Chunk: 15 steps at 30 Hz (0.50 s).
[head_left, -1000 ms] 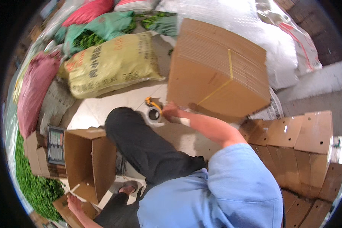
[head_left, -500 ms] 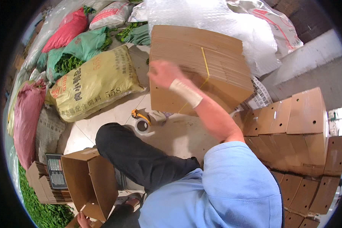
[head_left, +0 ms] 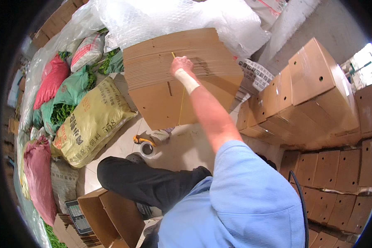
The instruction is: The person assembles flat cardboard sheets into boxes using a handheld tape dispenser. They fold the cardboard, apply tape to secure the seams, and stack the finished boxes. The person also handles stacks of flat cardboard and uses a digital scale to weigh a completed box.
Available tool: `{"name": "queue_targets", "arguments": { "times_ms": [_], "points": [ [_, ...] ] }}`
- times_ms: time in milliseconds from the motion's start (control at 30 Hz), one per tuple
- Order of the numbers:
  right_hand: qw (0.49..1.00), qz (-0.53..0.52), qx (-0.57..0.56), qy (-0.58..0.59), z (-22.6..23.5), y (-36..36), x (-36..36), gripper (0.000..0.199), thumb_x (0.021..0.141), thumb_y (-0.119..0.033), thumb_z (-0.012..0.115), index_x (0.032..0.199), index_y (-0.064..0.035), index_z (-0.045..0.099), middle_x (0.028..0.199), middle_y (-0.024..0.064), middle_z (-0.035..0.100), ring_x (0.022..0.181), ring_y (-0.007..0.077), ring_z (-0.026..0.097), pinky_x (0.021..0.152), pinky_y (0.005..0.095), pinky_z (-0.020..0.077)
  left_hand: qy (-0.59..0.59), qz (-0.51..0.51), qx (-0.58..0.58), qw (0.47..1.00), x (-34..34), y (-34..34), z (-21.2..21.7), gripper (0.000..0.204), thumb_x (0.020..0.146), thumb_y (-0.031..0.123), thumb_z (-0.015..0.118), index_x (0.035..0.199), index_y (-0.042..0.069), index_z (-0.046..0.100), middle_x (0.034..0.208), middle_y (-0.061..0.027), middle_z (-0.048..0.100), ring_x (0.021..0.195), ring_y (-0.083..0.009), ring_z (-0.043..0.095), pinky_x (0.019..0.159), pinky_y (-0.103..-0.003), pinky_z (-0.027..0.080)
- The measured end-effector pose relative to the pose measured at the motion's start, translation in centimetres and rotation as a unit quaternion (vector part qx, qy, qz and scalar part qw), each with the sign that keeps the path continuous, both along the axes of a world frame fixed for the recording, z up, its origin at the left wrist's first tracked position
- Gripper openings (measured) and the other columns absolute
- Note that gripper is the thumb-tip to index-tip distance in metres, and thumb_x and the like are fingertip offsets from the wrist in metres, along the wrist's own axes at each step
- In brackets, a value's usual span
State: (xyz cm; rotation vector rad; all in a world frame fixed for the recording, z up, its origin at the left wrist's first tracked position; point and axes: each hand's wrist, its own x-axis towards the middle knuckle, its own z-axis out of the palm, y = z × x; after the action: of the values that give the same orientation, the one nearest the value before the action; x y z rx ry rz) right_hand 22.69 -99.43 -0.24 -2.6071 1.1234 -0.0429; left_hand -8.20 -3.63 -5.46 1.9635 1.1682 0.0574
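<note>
My right hand [head_left: 182, 65], a beige wrap around its wrist, reaches out over a bundle of flattened cardboard boxes [head_left: 219, 89]. Its fingers are closed on the thin yellow strap [head_left: 182, 105] that runs across the bundle; the fingertips are partly hidden by the back of the hand. The strap shows above and below the hand. My left hand is out of view. An open cardboard box [head_left: 126, 217] stands by my leg at the lower left.
A tape dispenser [head_left: 148, 149] lies on the floor before my knee. Filled sacks, among them a yellow one [head_left: 97, 124], lie at the left, some showing green vegetables. Closed cartons [head_left: 306, 87] are stacked at the right. Bubble wrap [head_left: 153, 18] lies behind the bundle.
My right hand has moved from the bundle's left edge to the strap and closed there. My left hand has dropped out of view. The view has turned to the right.
</note>
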Motion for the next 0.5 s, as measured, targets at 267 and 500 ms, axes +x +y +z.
{"name": "queue_targets", "arguments": {
  "times_ms": [267,500],
  "points": [
    [0.983,-0.104,0.059,-0.137,-1.1,-0.8,-0.1,0.032,0.093,-0.025,0.058,0.119,-0.0093,0.071,0.123,0.0144,0.067,0.113,0.0318,0.066,0.097,0.0409,0.0534,-0.005,0.03,0.034,0.999,-0.7,-0.9,2.0,0.037,0.094,0.035,0.067,0.112,0.003,0.06,0.09,-0.0091,0.066,0.075,-0.0235,0.062,0.054,-0.042,0.041],
    [0.993,-0.046,0.074,-0.08,0.8,-0.6,0.0,0.03,0.1,-0.021,0.05,0.107,-0.0115,0.077,0.114,0.0136,0.074,0.109,0.0296,0.071,0.086,0.0388,0.0569,-0.008,0.053,0.052,0.997,-2.3,-0.4,2.9,0.035,0.092,0.035,0.069,0.106,0.004,0.061,0.086,-0.0083,0.065,0.07,-0.0235,0.06,0.051,-0.043,0.037]
  ]
}}
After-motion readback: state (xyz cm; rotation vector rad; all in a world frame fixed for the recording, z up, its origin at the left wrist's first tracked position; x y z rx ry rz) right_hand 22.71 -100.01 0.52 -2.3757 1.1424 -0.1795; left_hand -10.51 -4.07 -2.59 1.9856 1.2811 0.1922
